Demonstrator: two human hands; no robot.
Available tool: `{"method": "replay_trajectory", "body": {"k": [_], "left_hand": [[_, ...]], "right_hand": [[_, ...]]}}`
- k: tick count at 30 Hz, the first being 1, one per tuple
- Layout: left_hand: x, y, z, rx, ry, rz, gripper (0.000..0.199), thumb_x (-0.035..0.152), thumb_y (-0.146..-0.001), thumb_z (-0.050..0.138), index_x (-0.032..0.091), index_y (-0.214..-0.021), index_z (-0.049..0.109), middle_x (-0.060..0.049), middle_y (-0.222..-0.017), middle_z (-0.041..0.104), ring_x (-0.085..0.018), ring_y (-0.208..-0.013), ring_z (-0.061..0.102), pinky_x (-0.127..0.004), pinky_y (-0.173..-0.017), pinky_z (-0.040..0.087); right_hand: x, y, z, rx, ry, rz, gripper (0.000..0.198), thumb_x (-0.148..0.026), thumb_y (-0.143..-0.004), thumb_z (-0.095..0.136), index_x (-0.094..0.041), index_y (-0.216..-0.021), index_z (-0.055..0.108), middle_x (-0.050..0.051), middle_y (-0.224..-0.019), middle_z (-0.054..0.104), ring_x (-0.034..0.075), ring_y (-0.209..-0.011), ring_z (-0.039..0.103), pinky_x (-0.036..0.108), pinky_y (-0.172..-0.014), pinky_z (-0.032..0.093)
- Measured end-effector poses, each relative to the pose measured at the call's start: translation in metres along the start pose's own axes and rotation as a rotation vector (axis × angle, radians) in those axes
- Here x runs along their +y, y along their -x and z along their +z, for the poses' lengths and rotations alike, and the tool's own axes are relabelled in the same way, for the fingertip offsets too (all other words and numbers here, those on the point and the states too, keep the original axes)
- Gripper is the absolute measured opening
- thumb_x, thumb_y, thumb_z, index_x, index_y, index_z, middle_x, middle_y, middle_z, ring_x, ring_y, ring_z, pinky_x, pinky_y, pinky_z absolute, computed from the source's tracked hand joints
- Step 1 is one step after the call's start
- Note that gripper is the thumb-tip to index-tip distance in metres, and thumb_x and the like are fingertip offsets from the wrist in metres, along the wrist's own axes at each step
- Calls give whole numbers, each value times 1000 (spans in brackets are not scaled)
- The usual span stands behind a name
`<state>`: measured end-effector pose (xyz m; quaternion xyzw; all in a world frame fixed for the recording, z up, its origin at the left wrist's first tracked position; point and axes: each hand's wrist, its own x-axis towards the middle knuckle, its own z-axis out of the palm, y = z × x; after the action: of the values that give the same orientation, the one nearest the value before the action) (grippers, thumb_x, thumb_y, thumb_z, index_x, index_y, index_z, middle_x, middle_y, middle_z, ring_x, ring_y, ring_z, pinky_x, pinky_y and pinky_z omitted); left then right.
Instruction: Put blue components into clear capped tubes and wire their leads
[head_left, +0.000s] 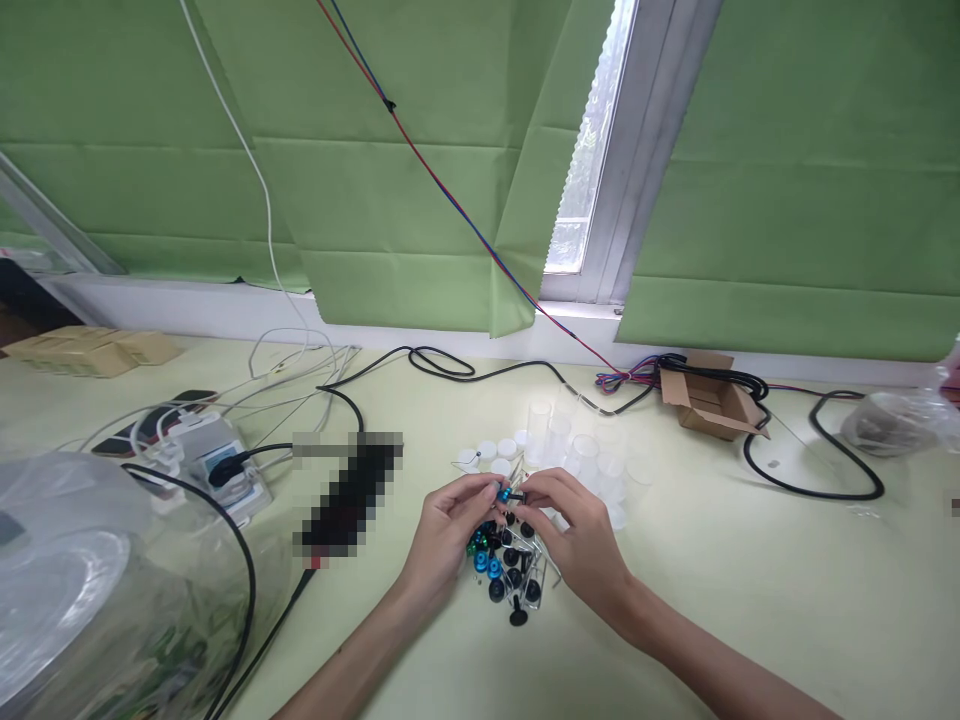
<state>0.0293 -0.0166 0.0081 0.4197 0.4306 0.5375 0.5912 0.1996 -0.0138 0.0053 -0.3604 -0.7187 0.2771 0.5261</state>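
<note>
Over the middle of the table, my left hand (454, 520) pinches a small blue metal part (505, 494) between thumb and fingertips. My right hand (577, 515) faces it, its fingers closed on a thin black piece (519, 498) that meets the blue part; whether the two are joined I cannot tell. Right below the hands lies a pile of small parts: blue round pieces (487, 566), green ones (478, 543), black round-headed screws (518, 611) and silver bent metal rods (541, 572). Behind my fingers stand clear plastic tubes (537, 432), with white round caps (487, 449) beside them.
A power strip (225, 465) with plugs and a large clear plastic container (127, 600) are at the left. An open cardboard box (709, 400) sits at the back right near a black cable (810, 490) and a plastic bag (900, 420). Yellowish boxes (94, 350) lie far left.
</note>
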Motion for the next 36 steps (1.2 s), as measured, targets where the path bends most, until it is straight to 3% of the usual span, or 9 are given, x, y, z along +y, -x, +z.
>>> {"method": "replay_trajectory", "body": {"k": [11,20,27,32,36], "left_hand": [[-2,1,1,-51,4,32,17,31,-82,75,18,-93,74,-1,-72,68,-13,-68,61,-26,-75,50],[-2,3,0,-136,-84,88,15,30,-85,72,19,-95,67,-1,-88,66,-11,-66,59,-26,-71,48],[-4,1,-2,-147,-109,81,17,28,-83,73,21,-96,66,0,-86,66,-12,-68,61,-26,-72,50],[-3,1,-1,-151,-174,90,20,28,-83,73,18,-101,72,-4,-87,68,-13,-69,61,-27,-71,51],[-2,2,0,-165,-188,123,19,28,-83,73,18,-99,73,-5,-91,69,-13,-70,61,-26,-69,51]], "right_hand": [[6,2,1,6,-1,-22,9,-16,-91,60,-20,-97,66,6,-90,64,17,-78,65,30,-70,59],[7,1,1,13,-41,14,10,-15,-89,64,-19,-98,66,5,-88,68,17,-79,68,29,-71,59],[7,2,0,-6,-74,127,10,-24,-89,64,-19,-97,66,6,-86,70,19,-77,68,30,-71,59],[3,0,-2,-69,-155,272,15,-33,-93,59,-19,-95,64,3,-77,68,16,-64,65,26,-58,55],[1,1,-2,-90,-166,302,19,-38,-95,55,-20,-93,61,0,-66,63,14,-57,61,25,-56,51]]}}
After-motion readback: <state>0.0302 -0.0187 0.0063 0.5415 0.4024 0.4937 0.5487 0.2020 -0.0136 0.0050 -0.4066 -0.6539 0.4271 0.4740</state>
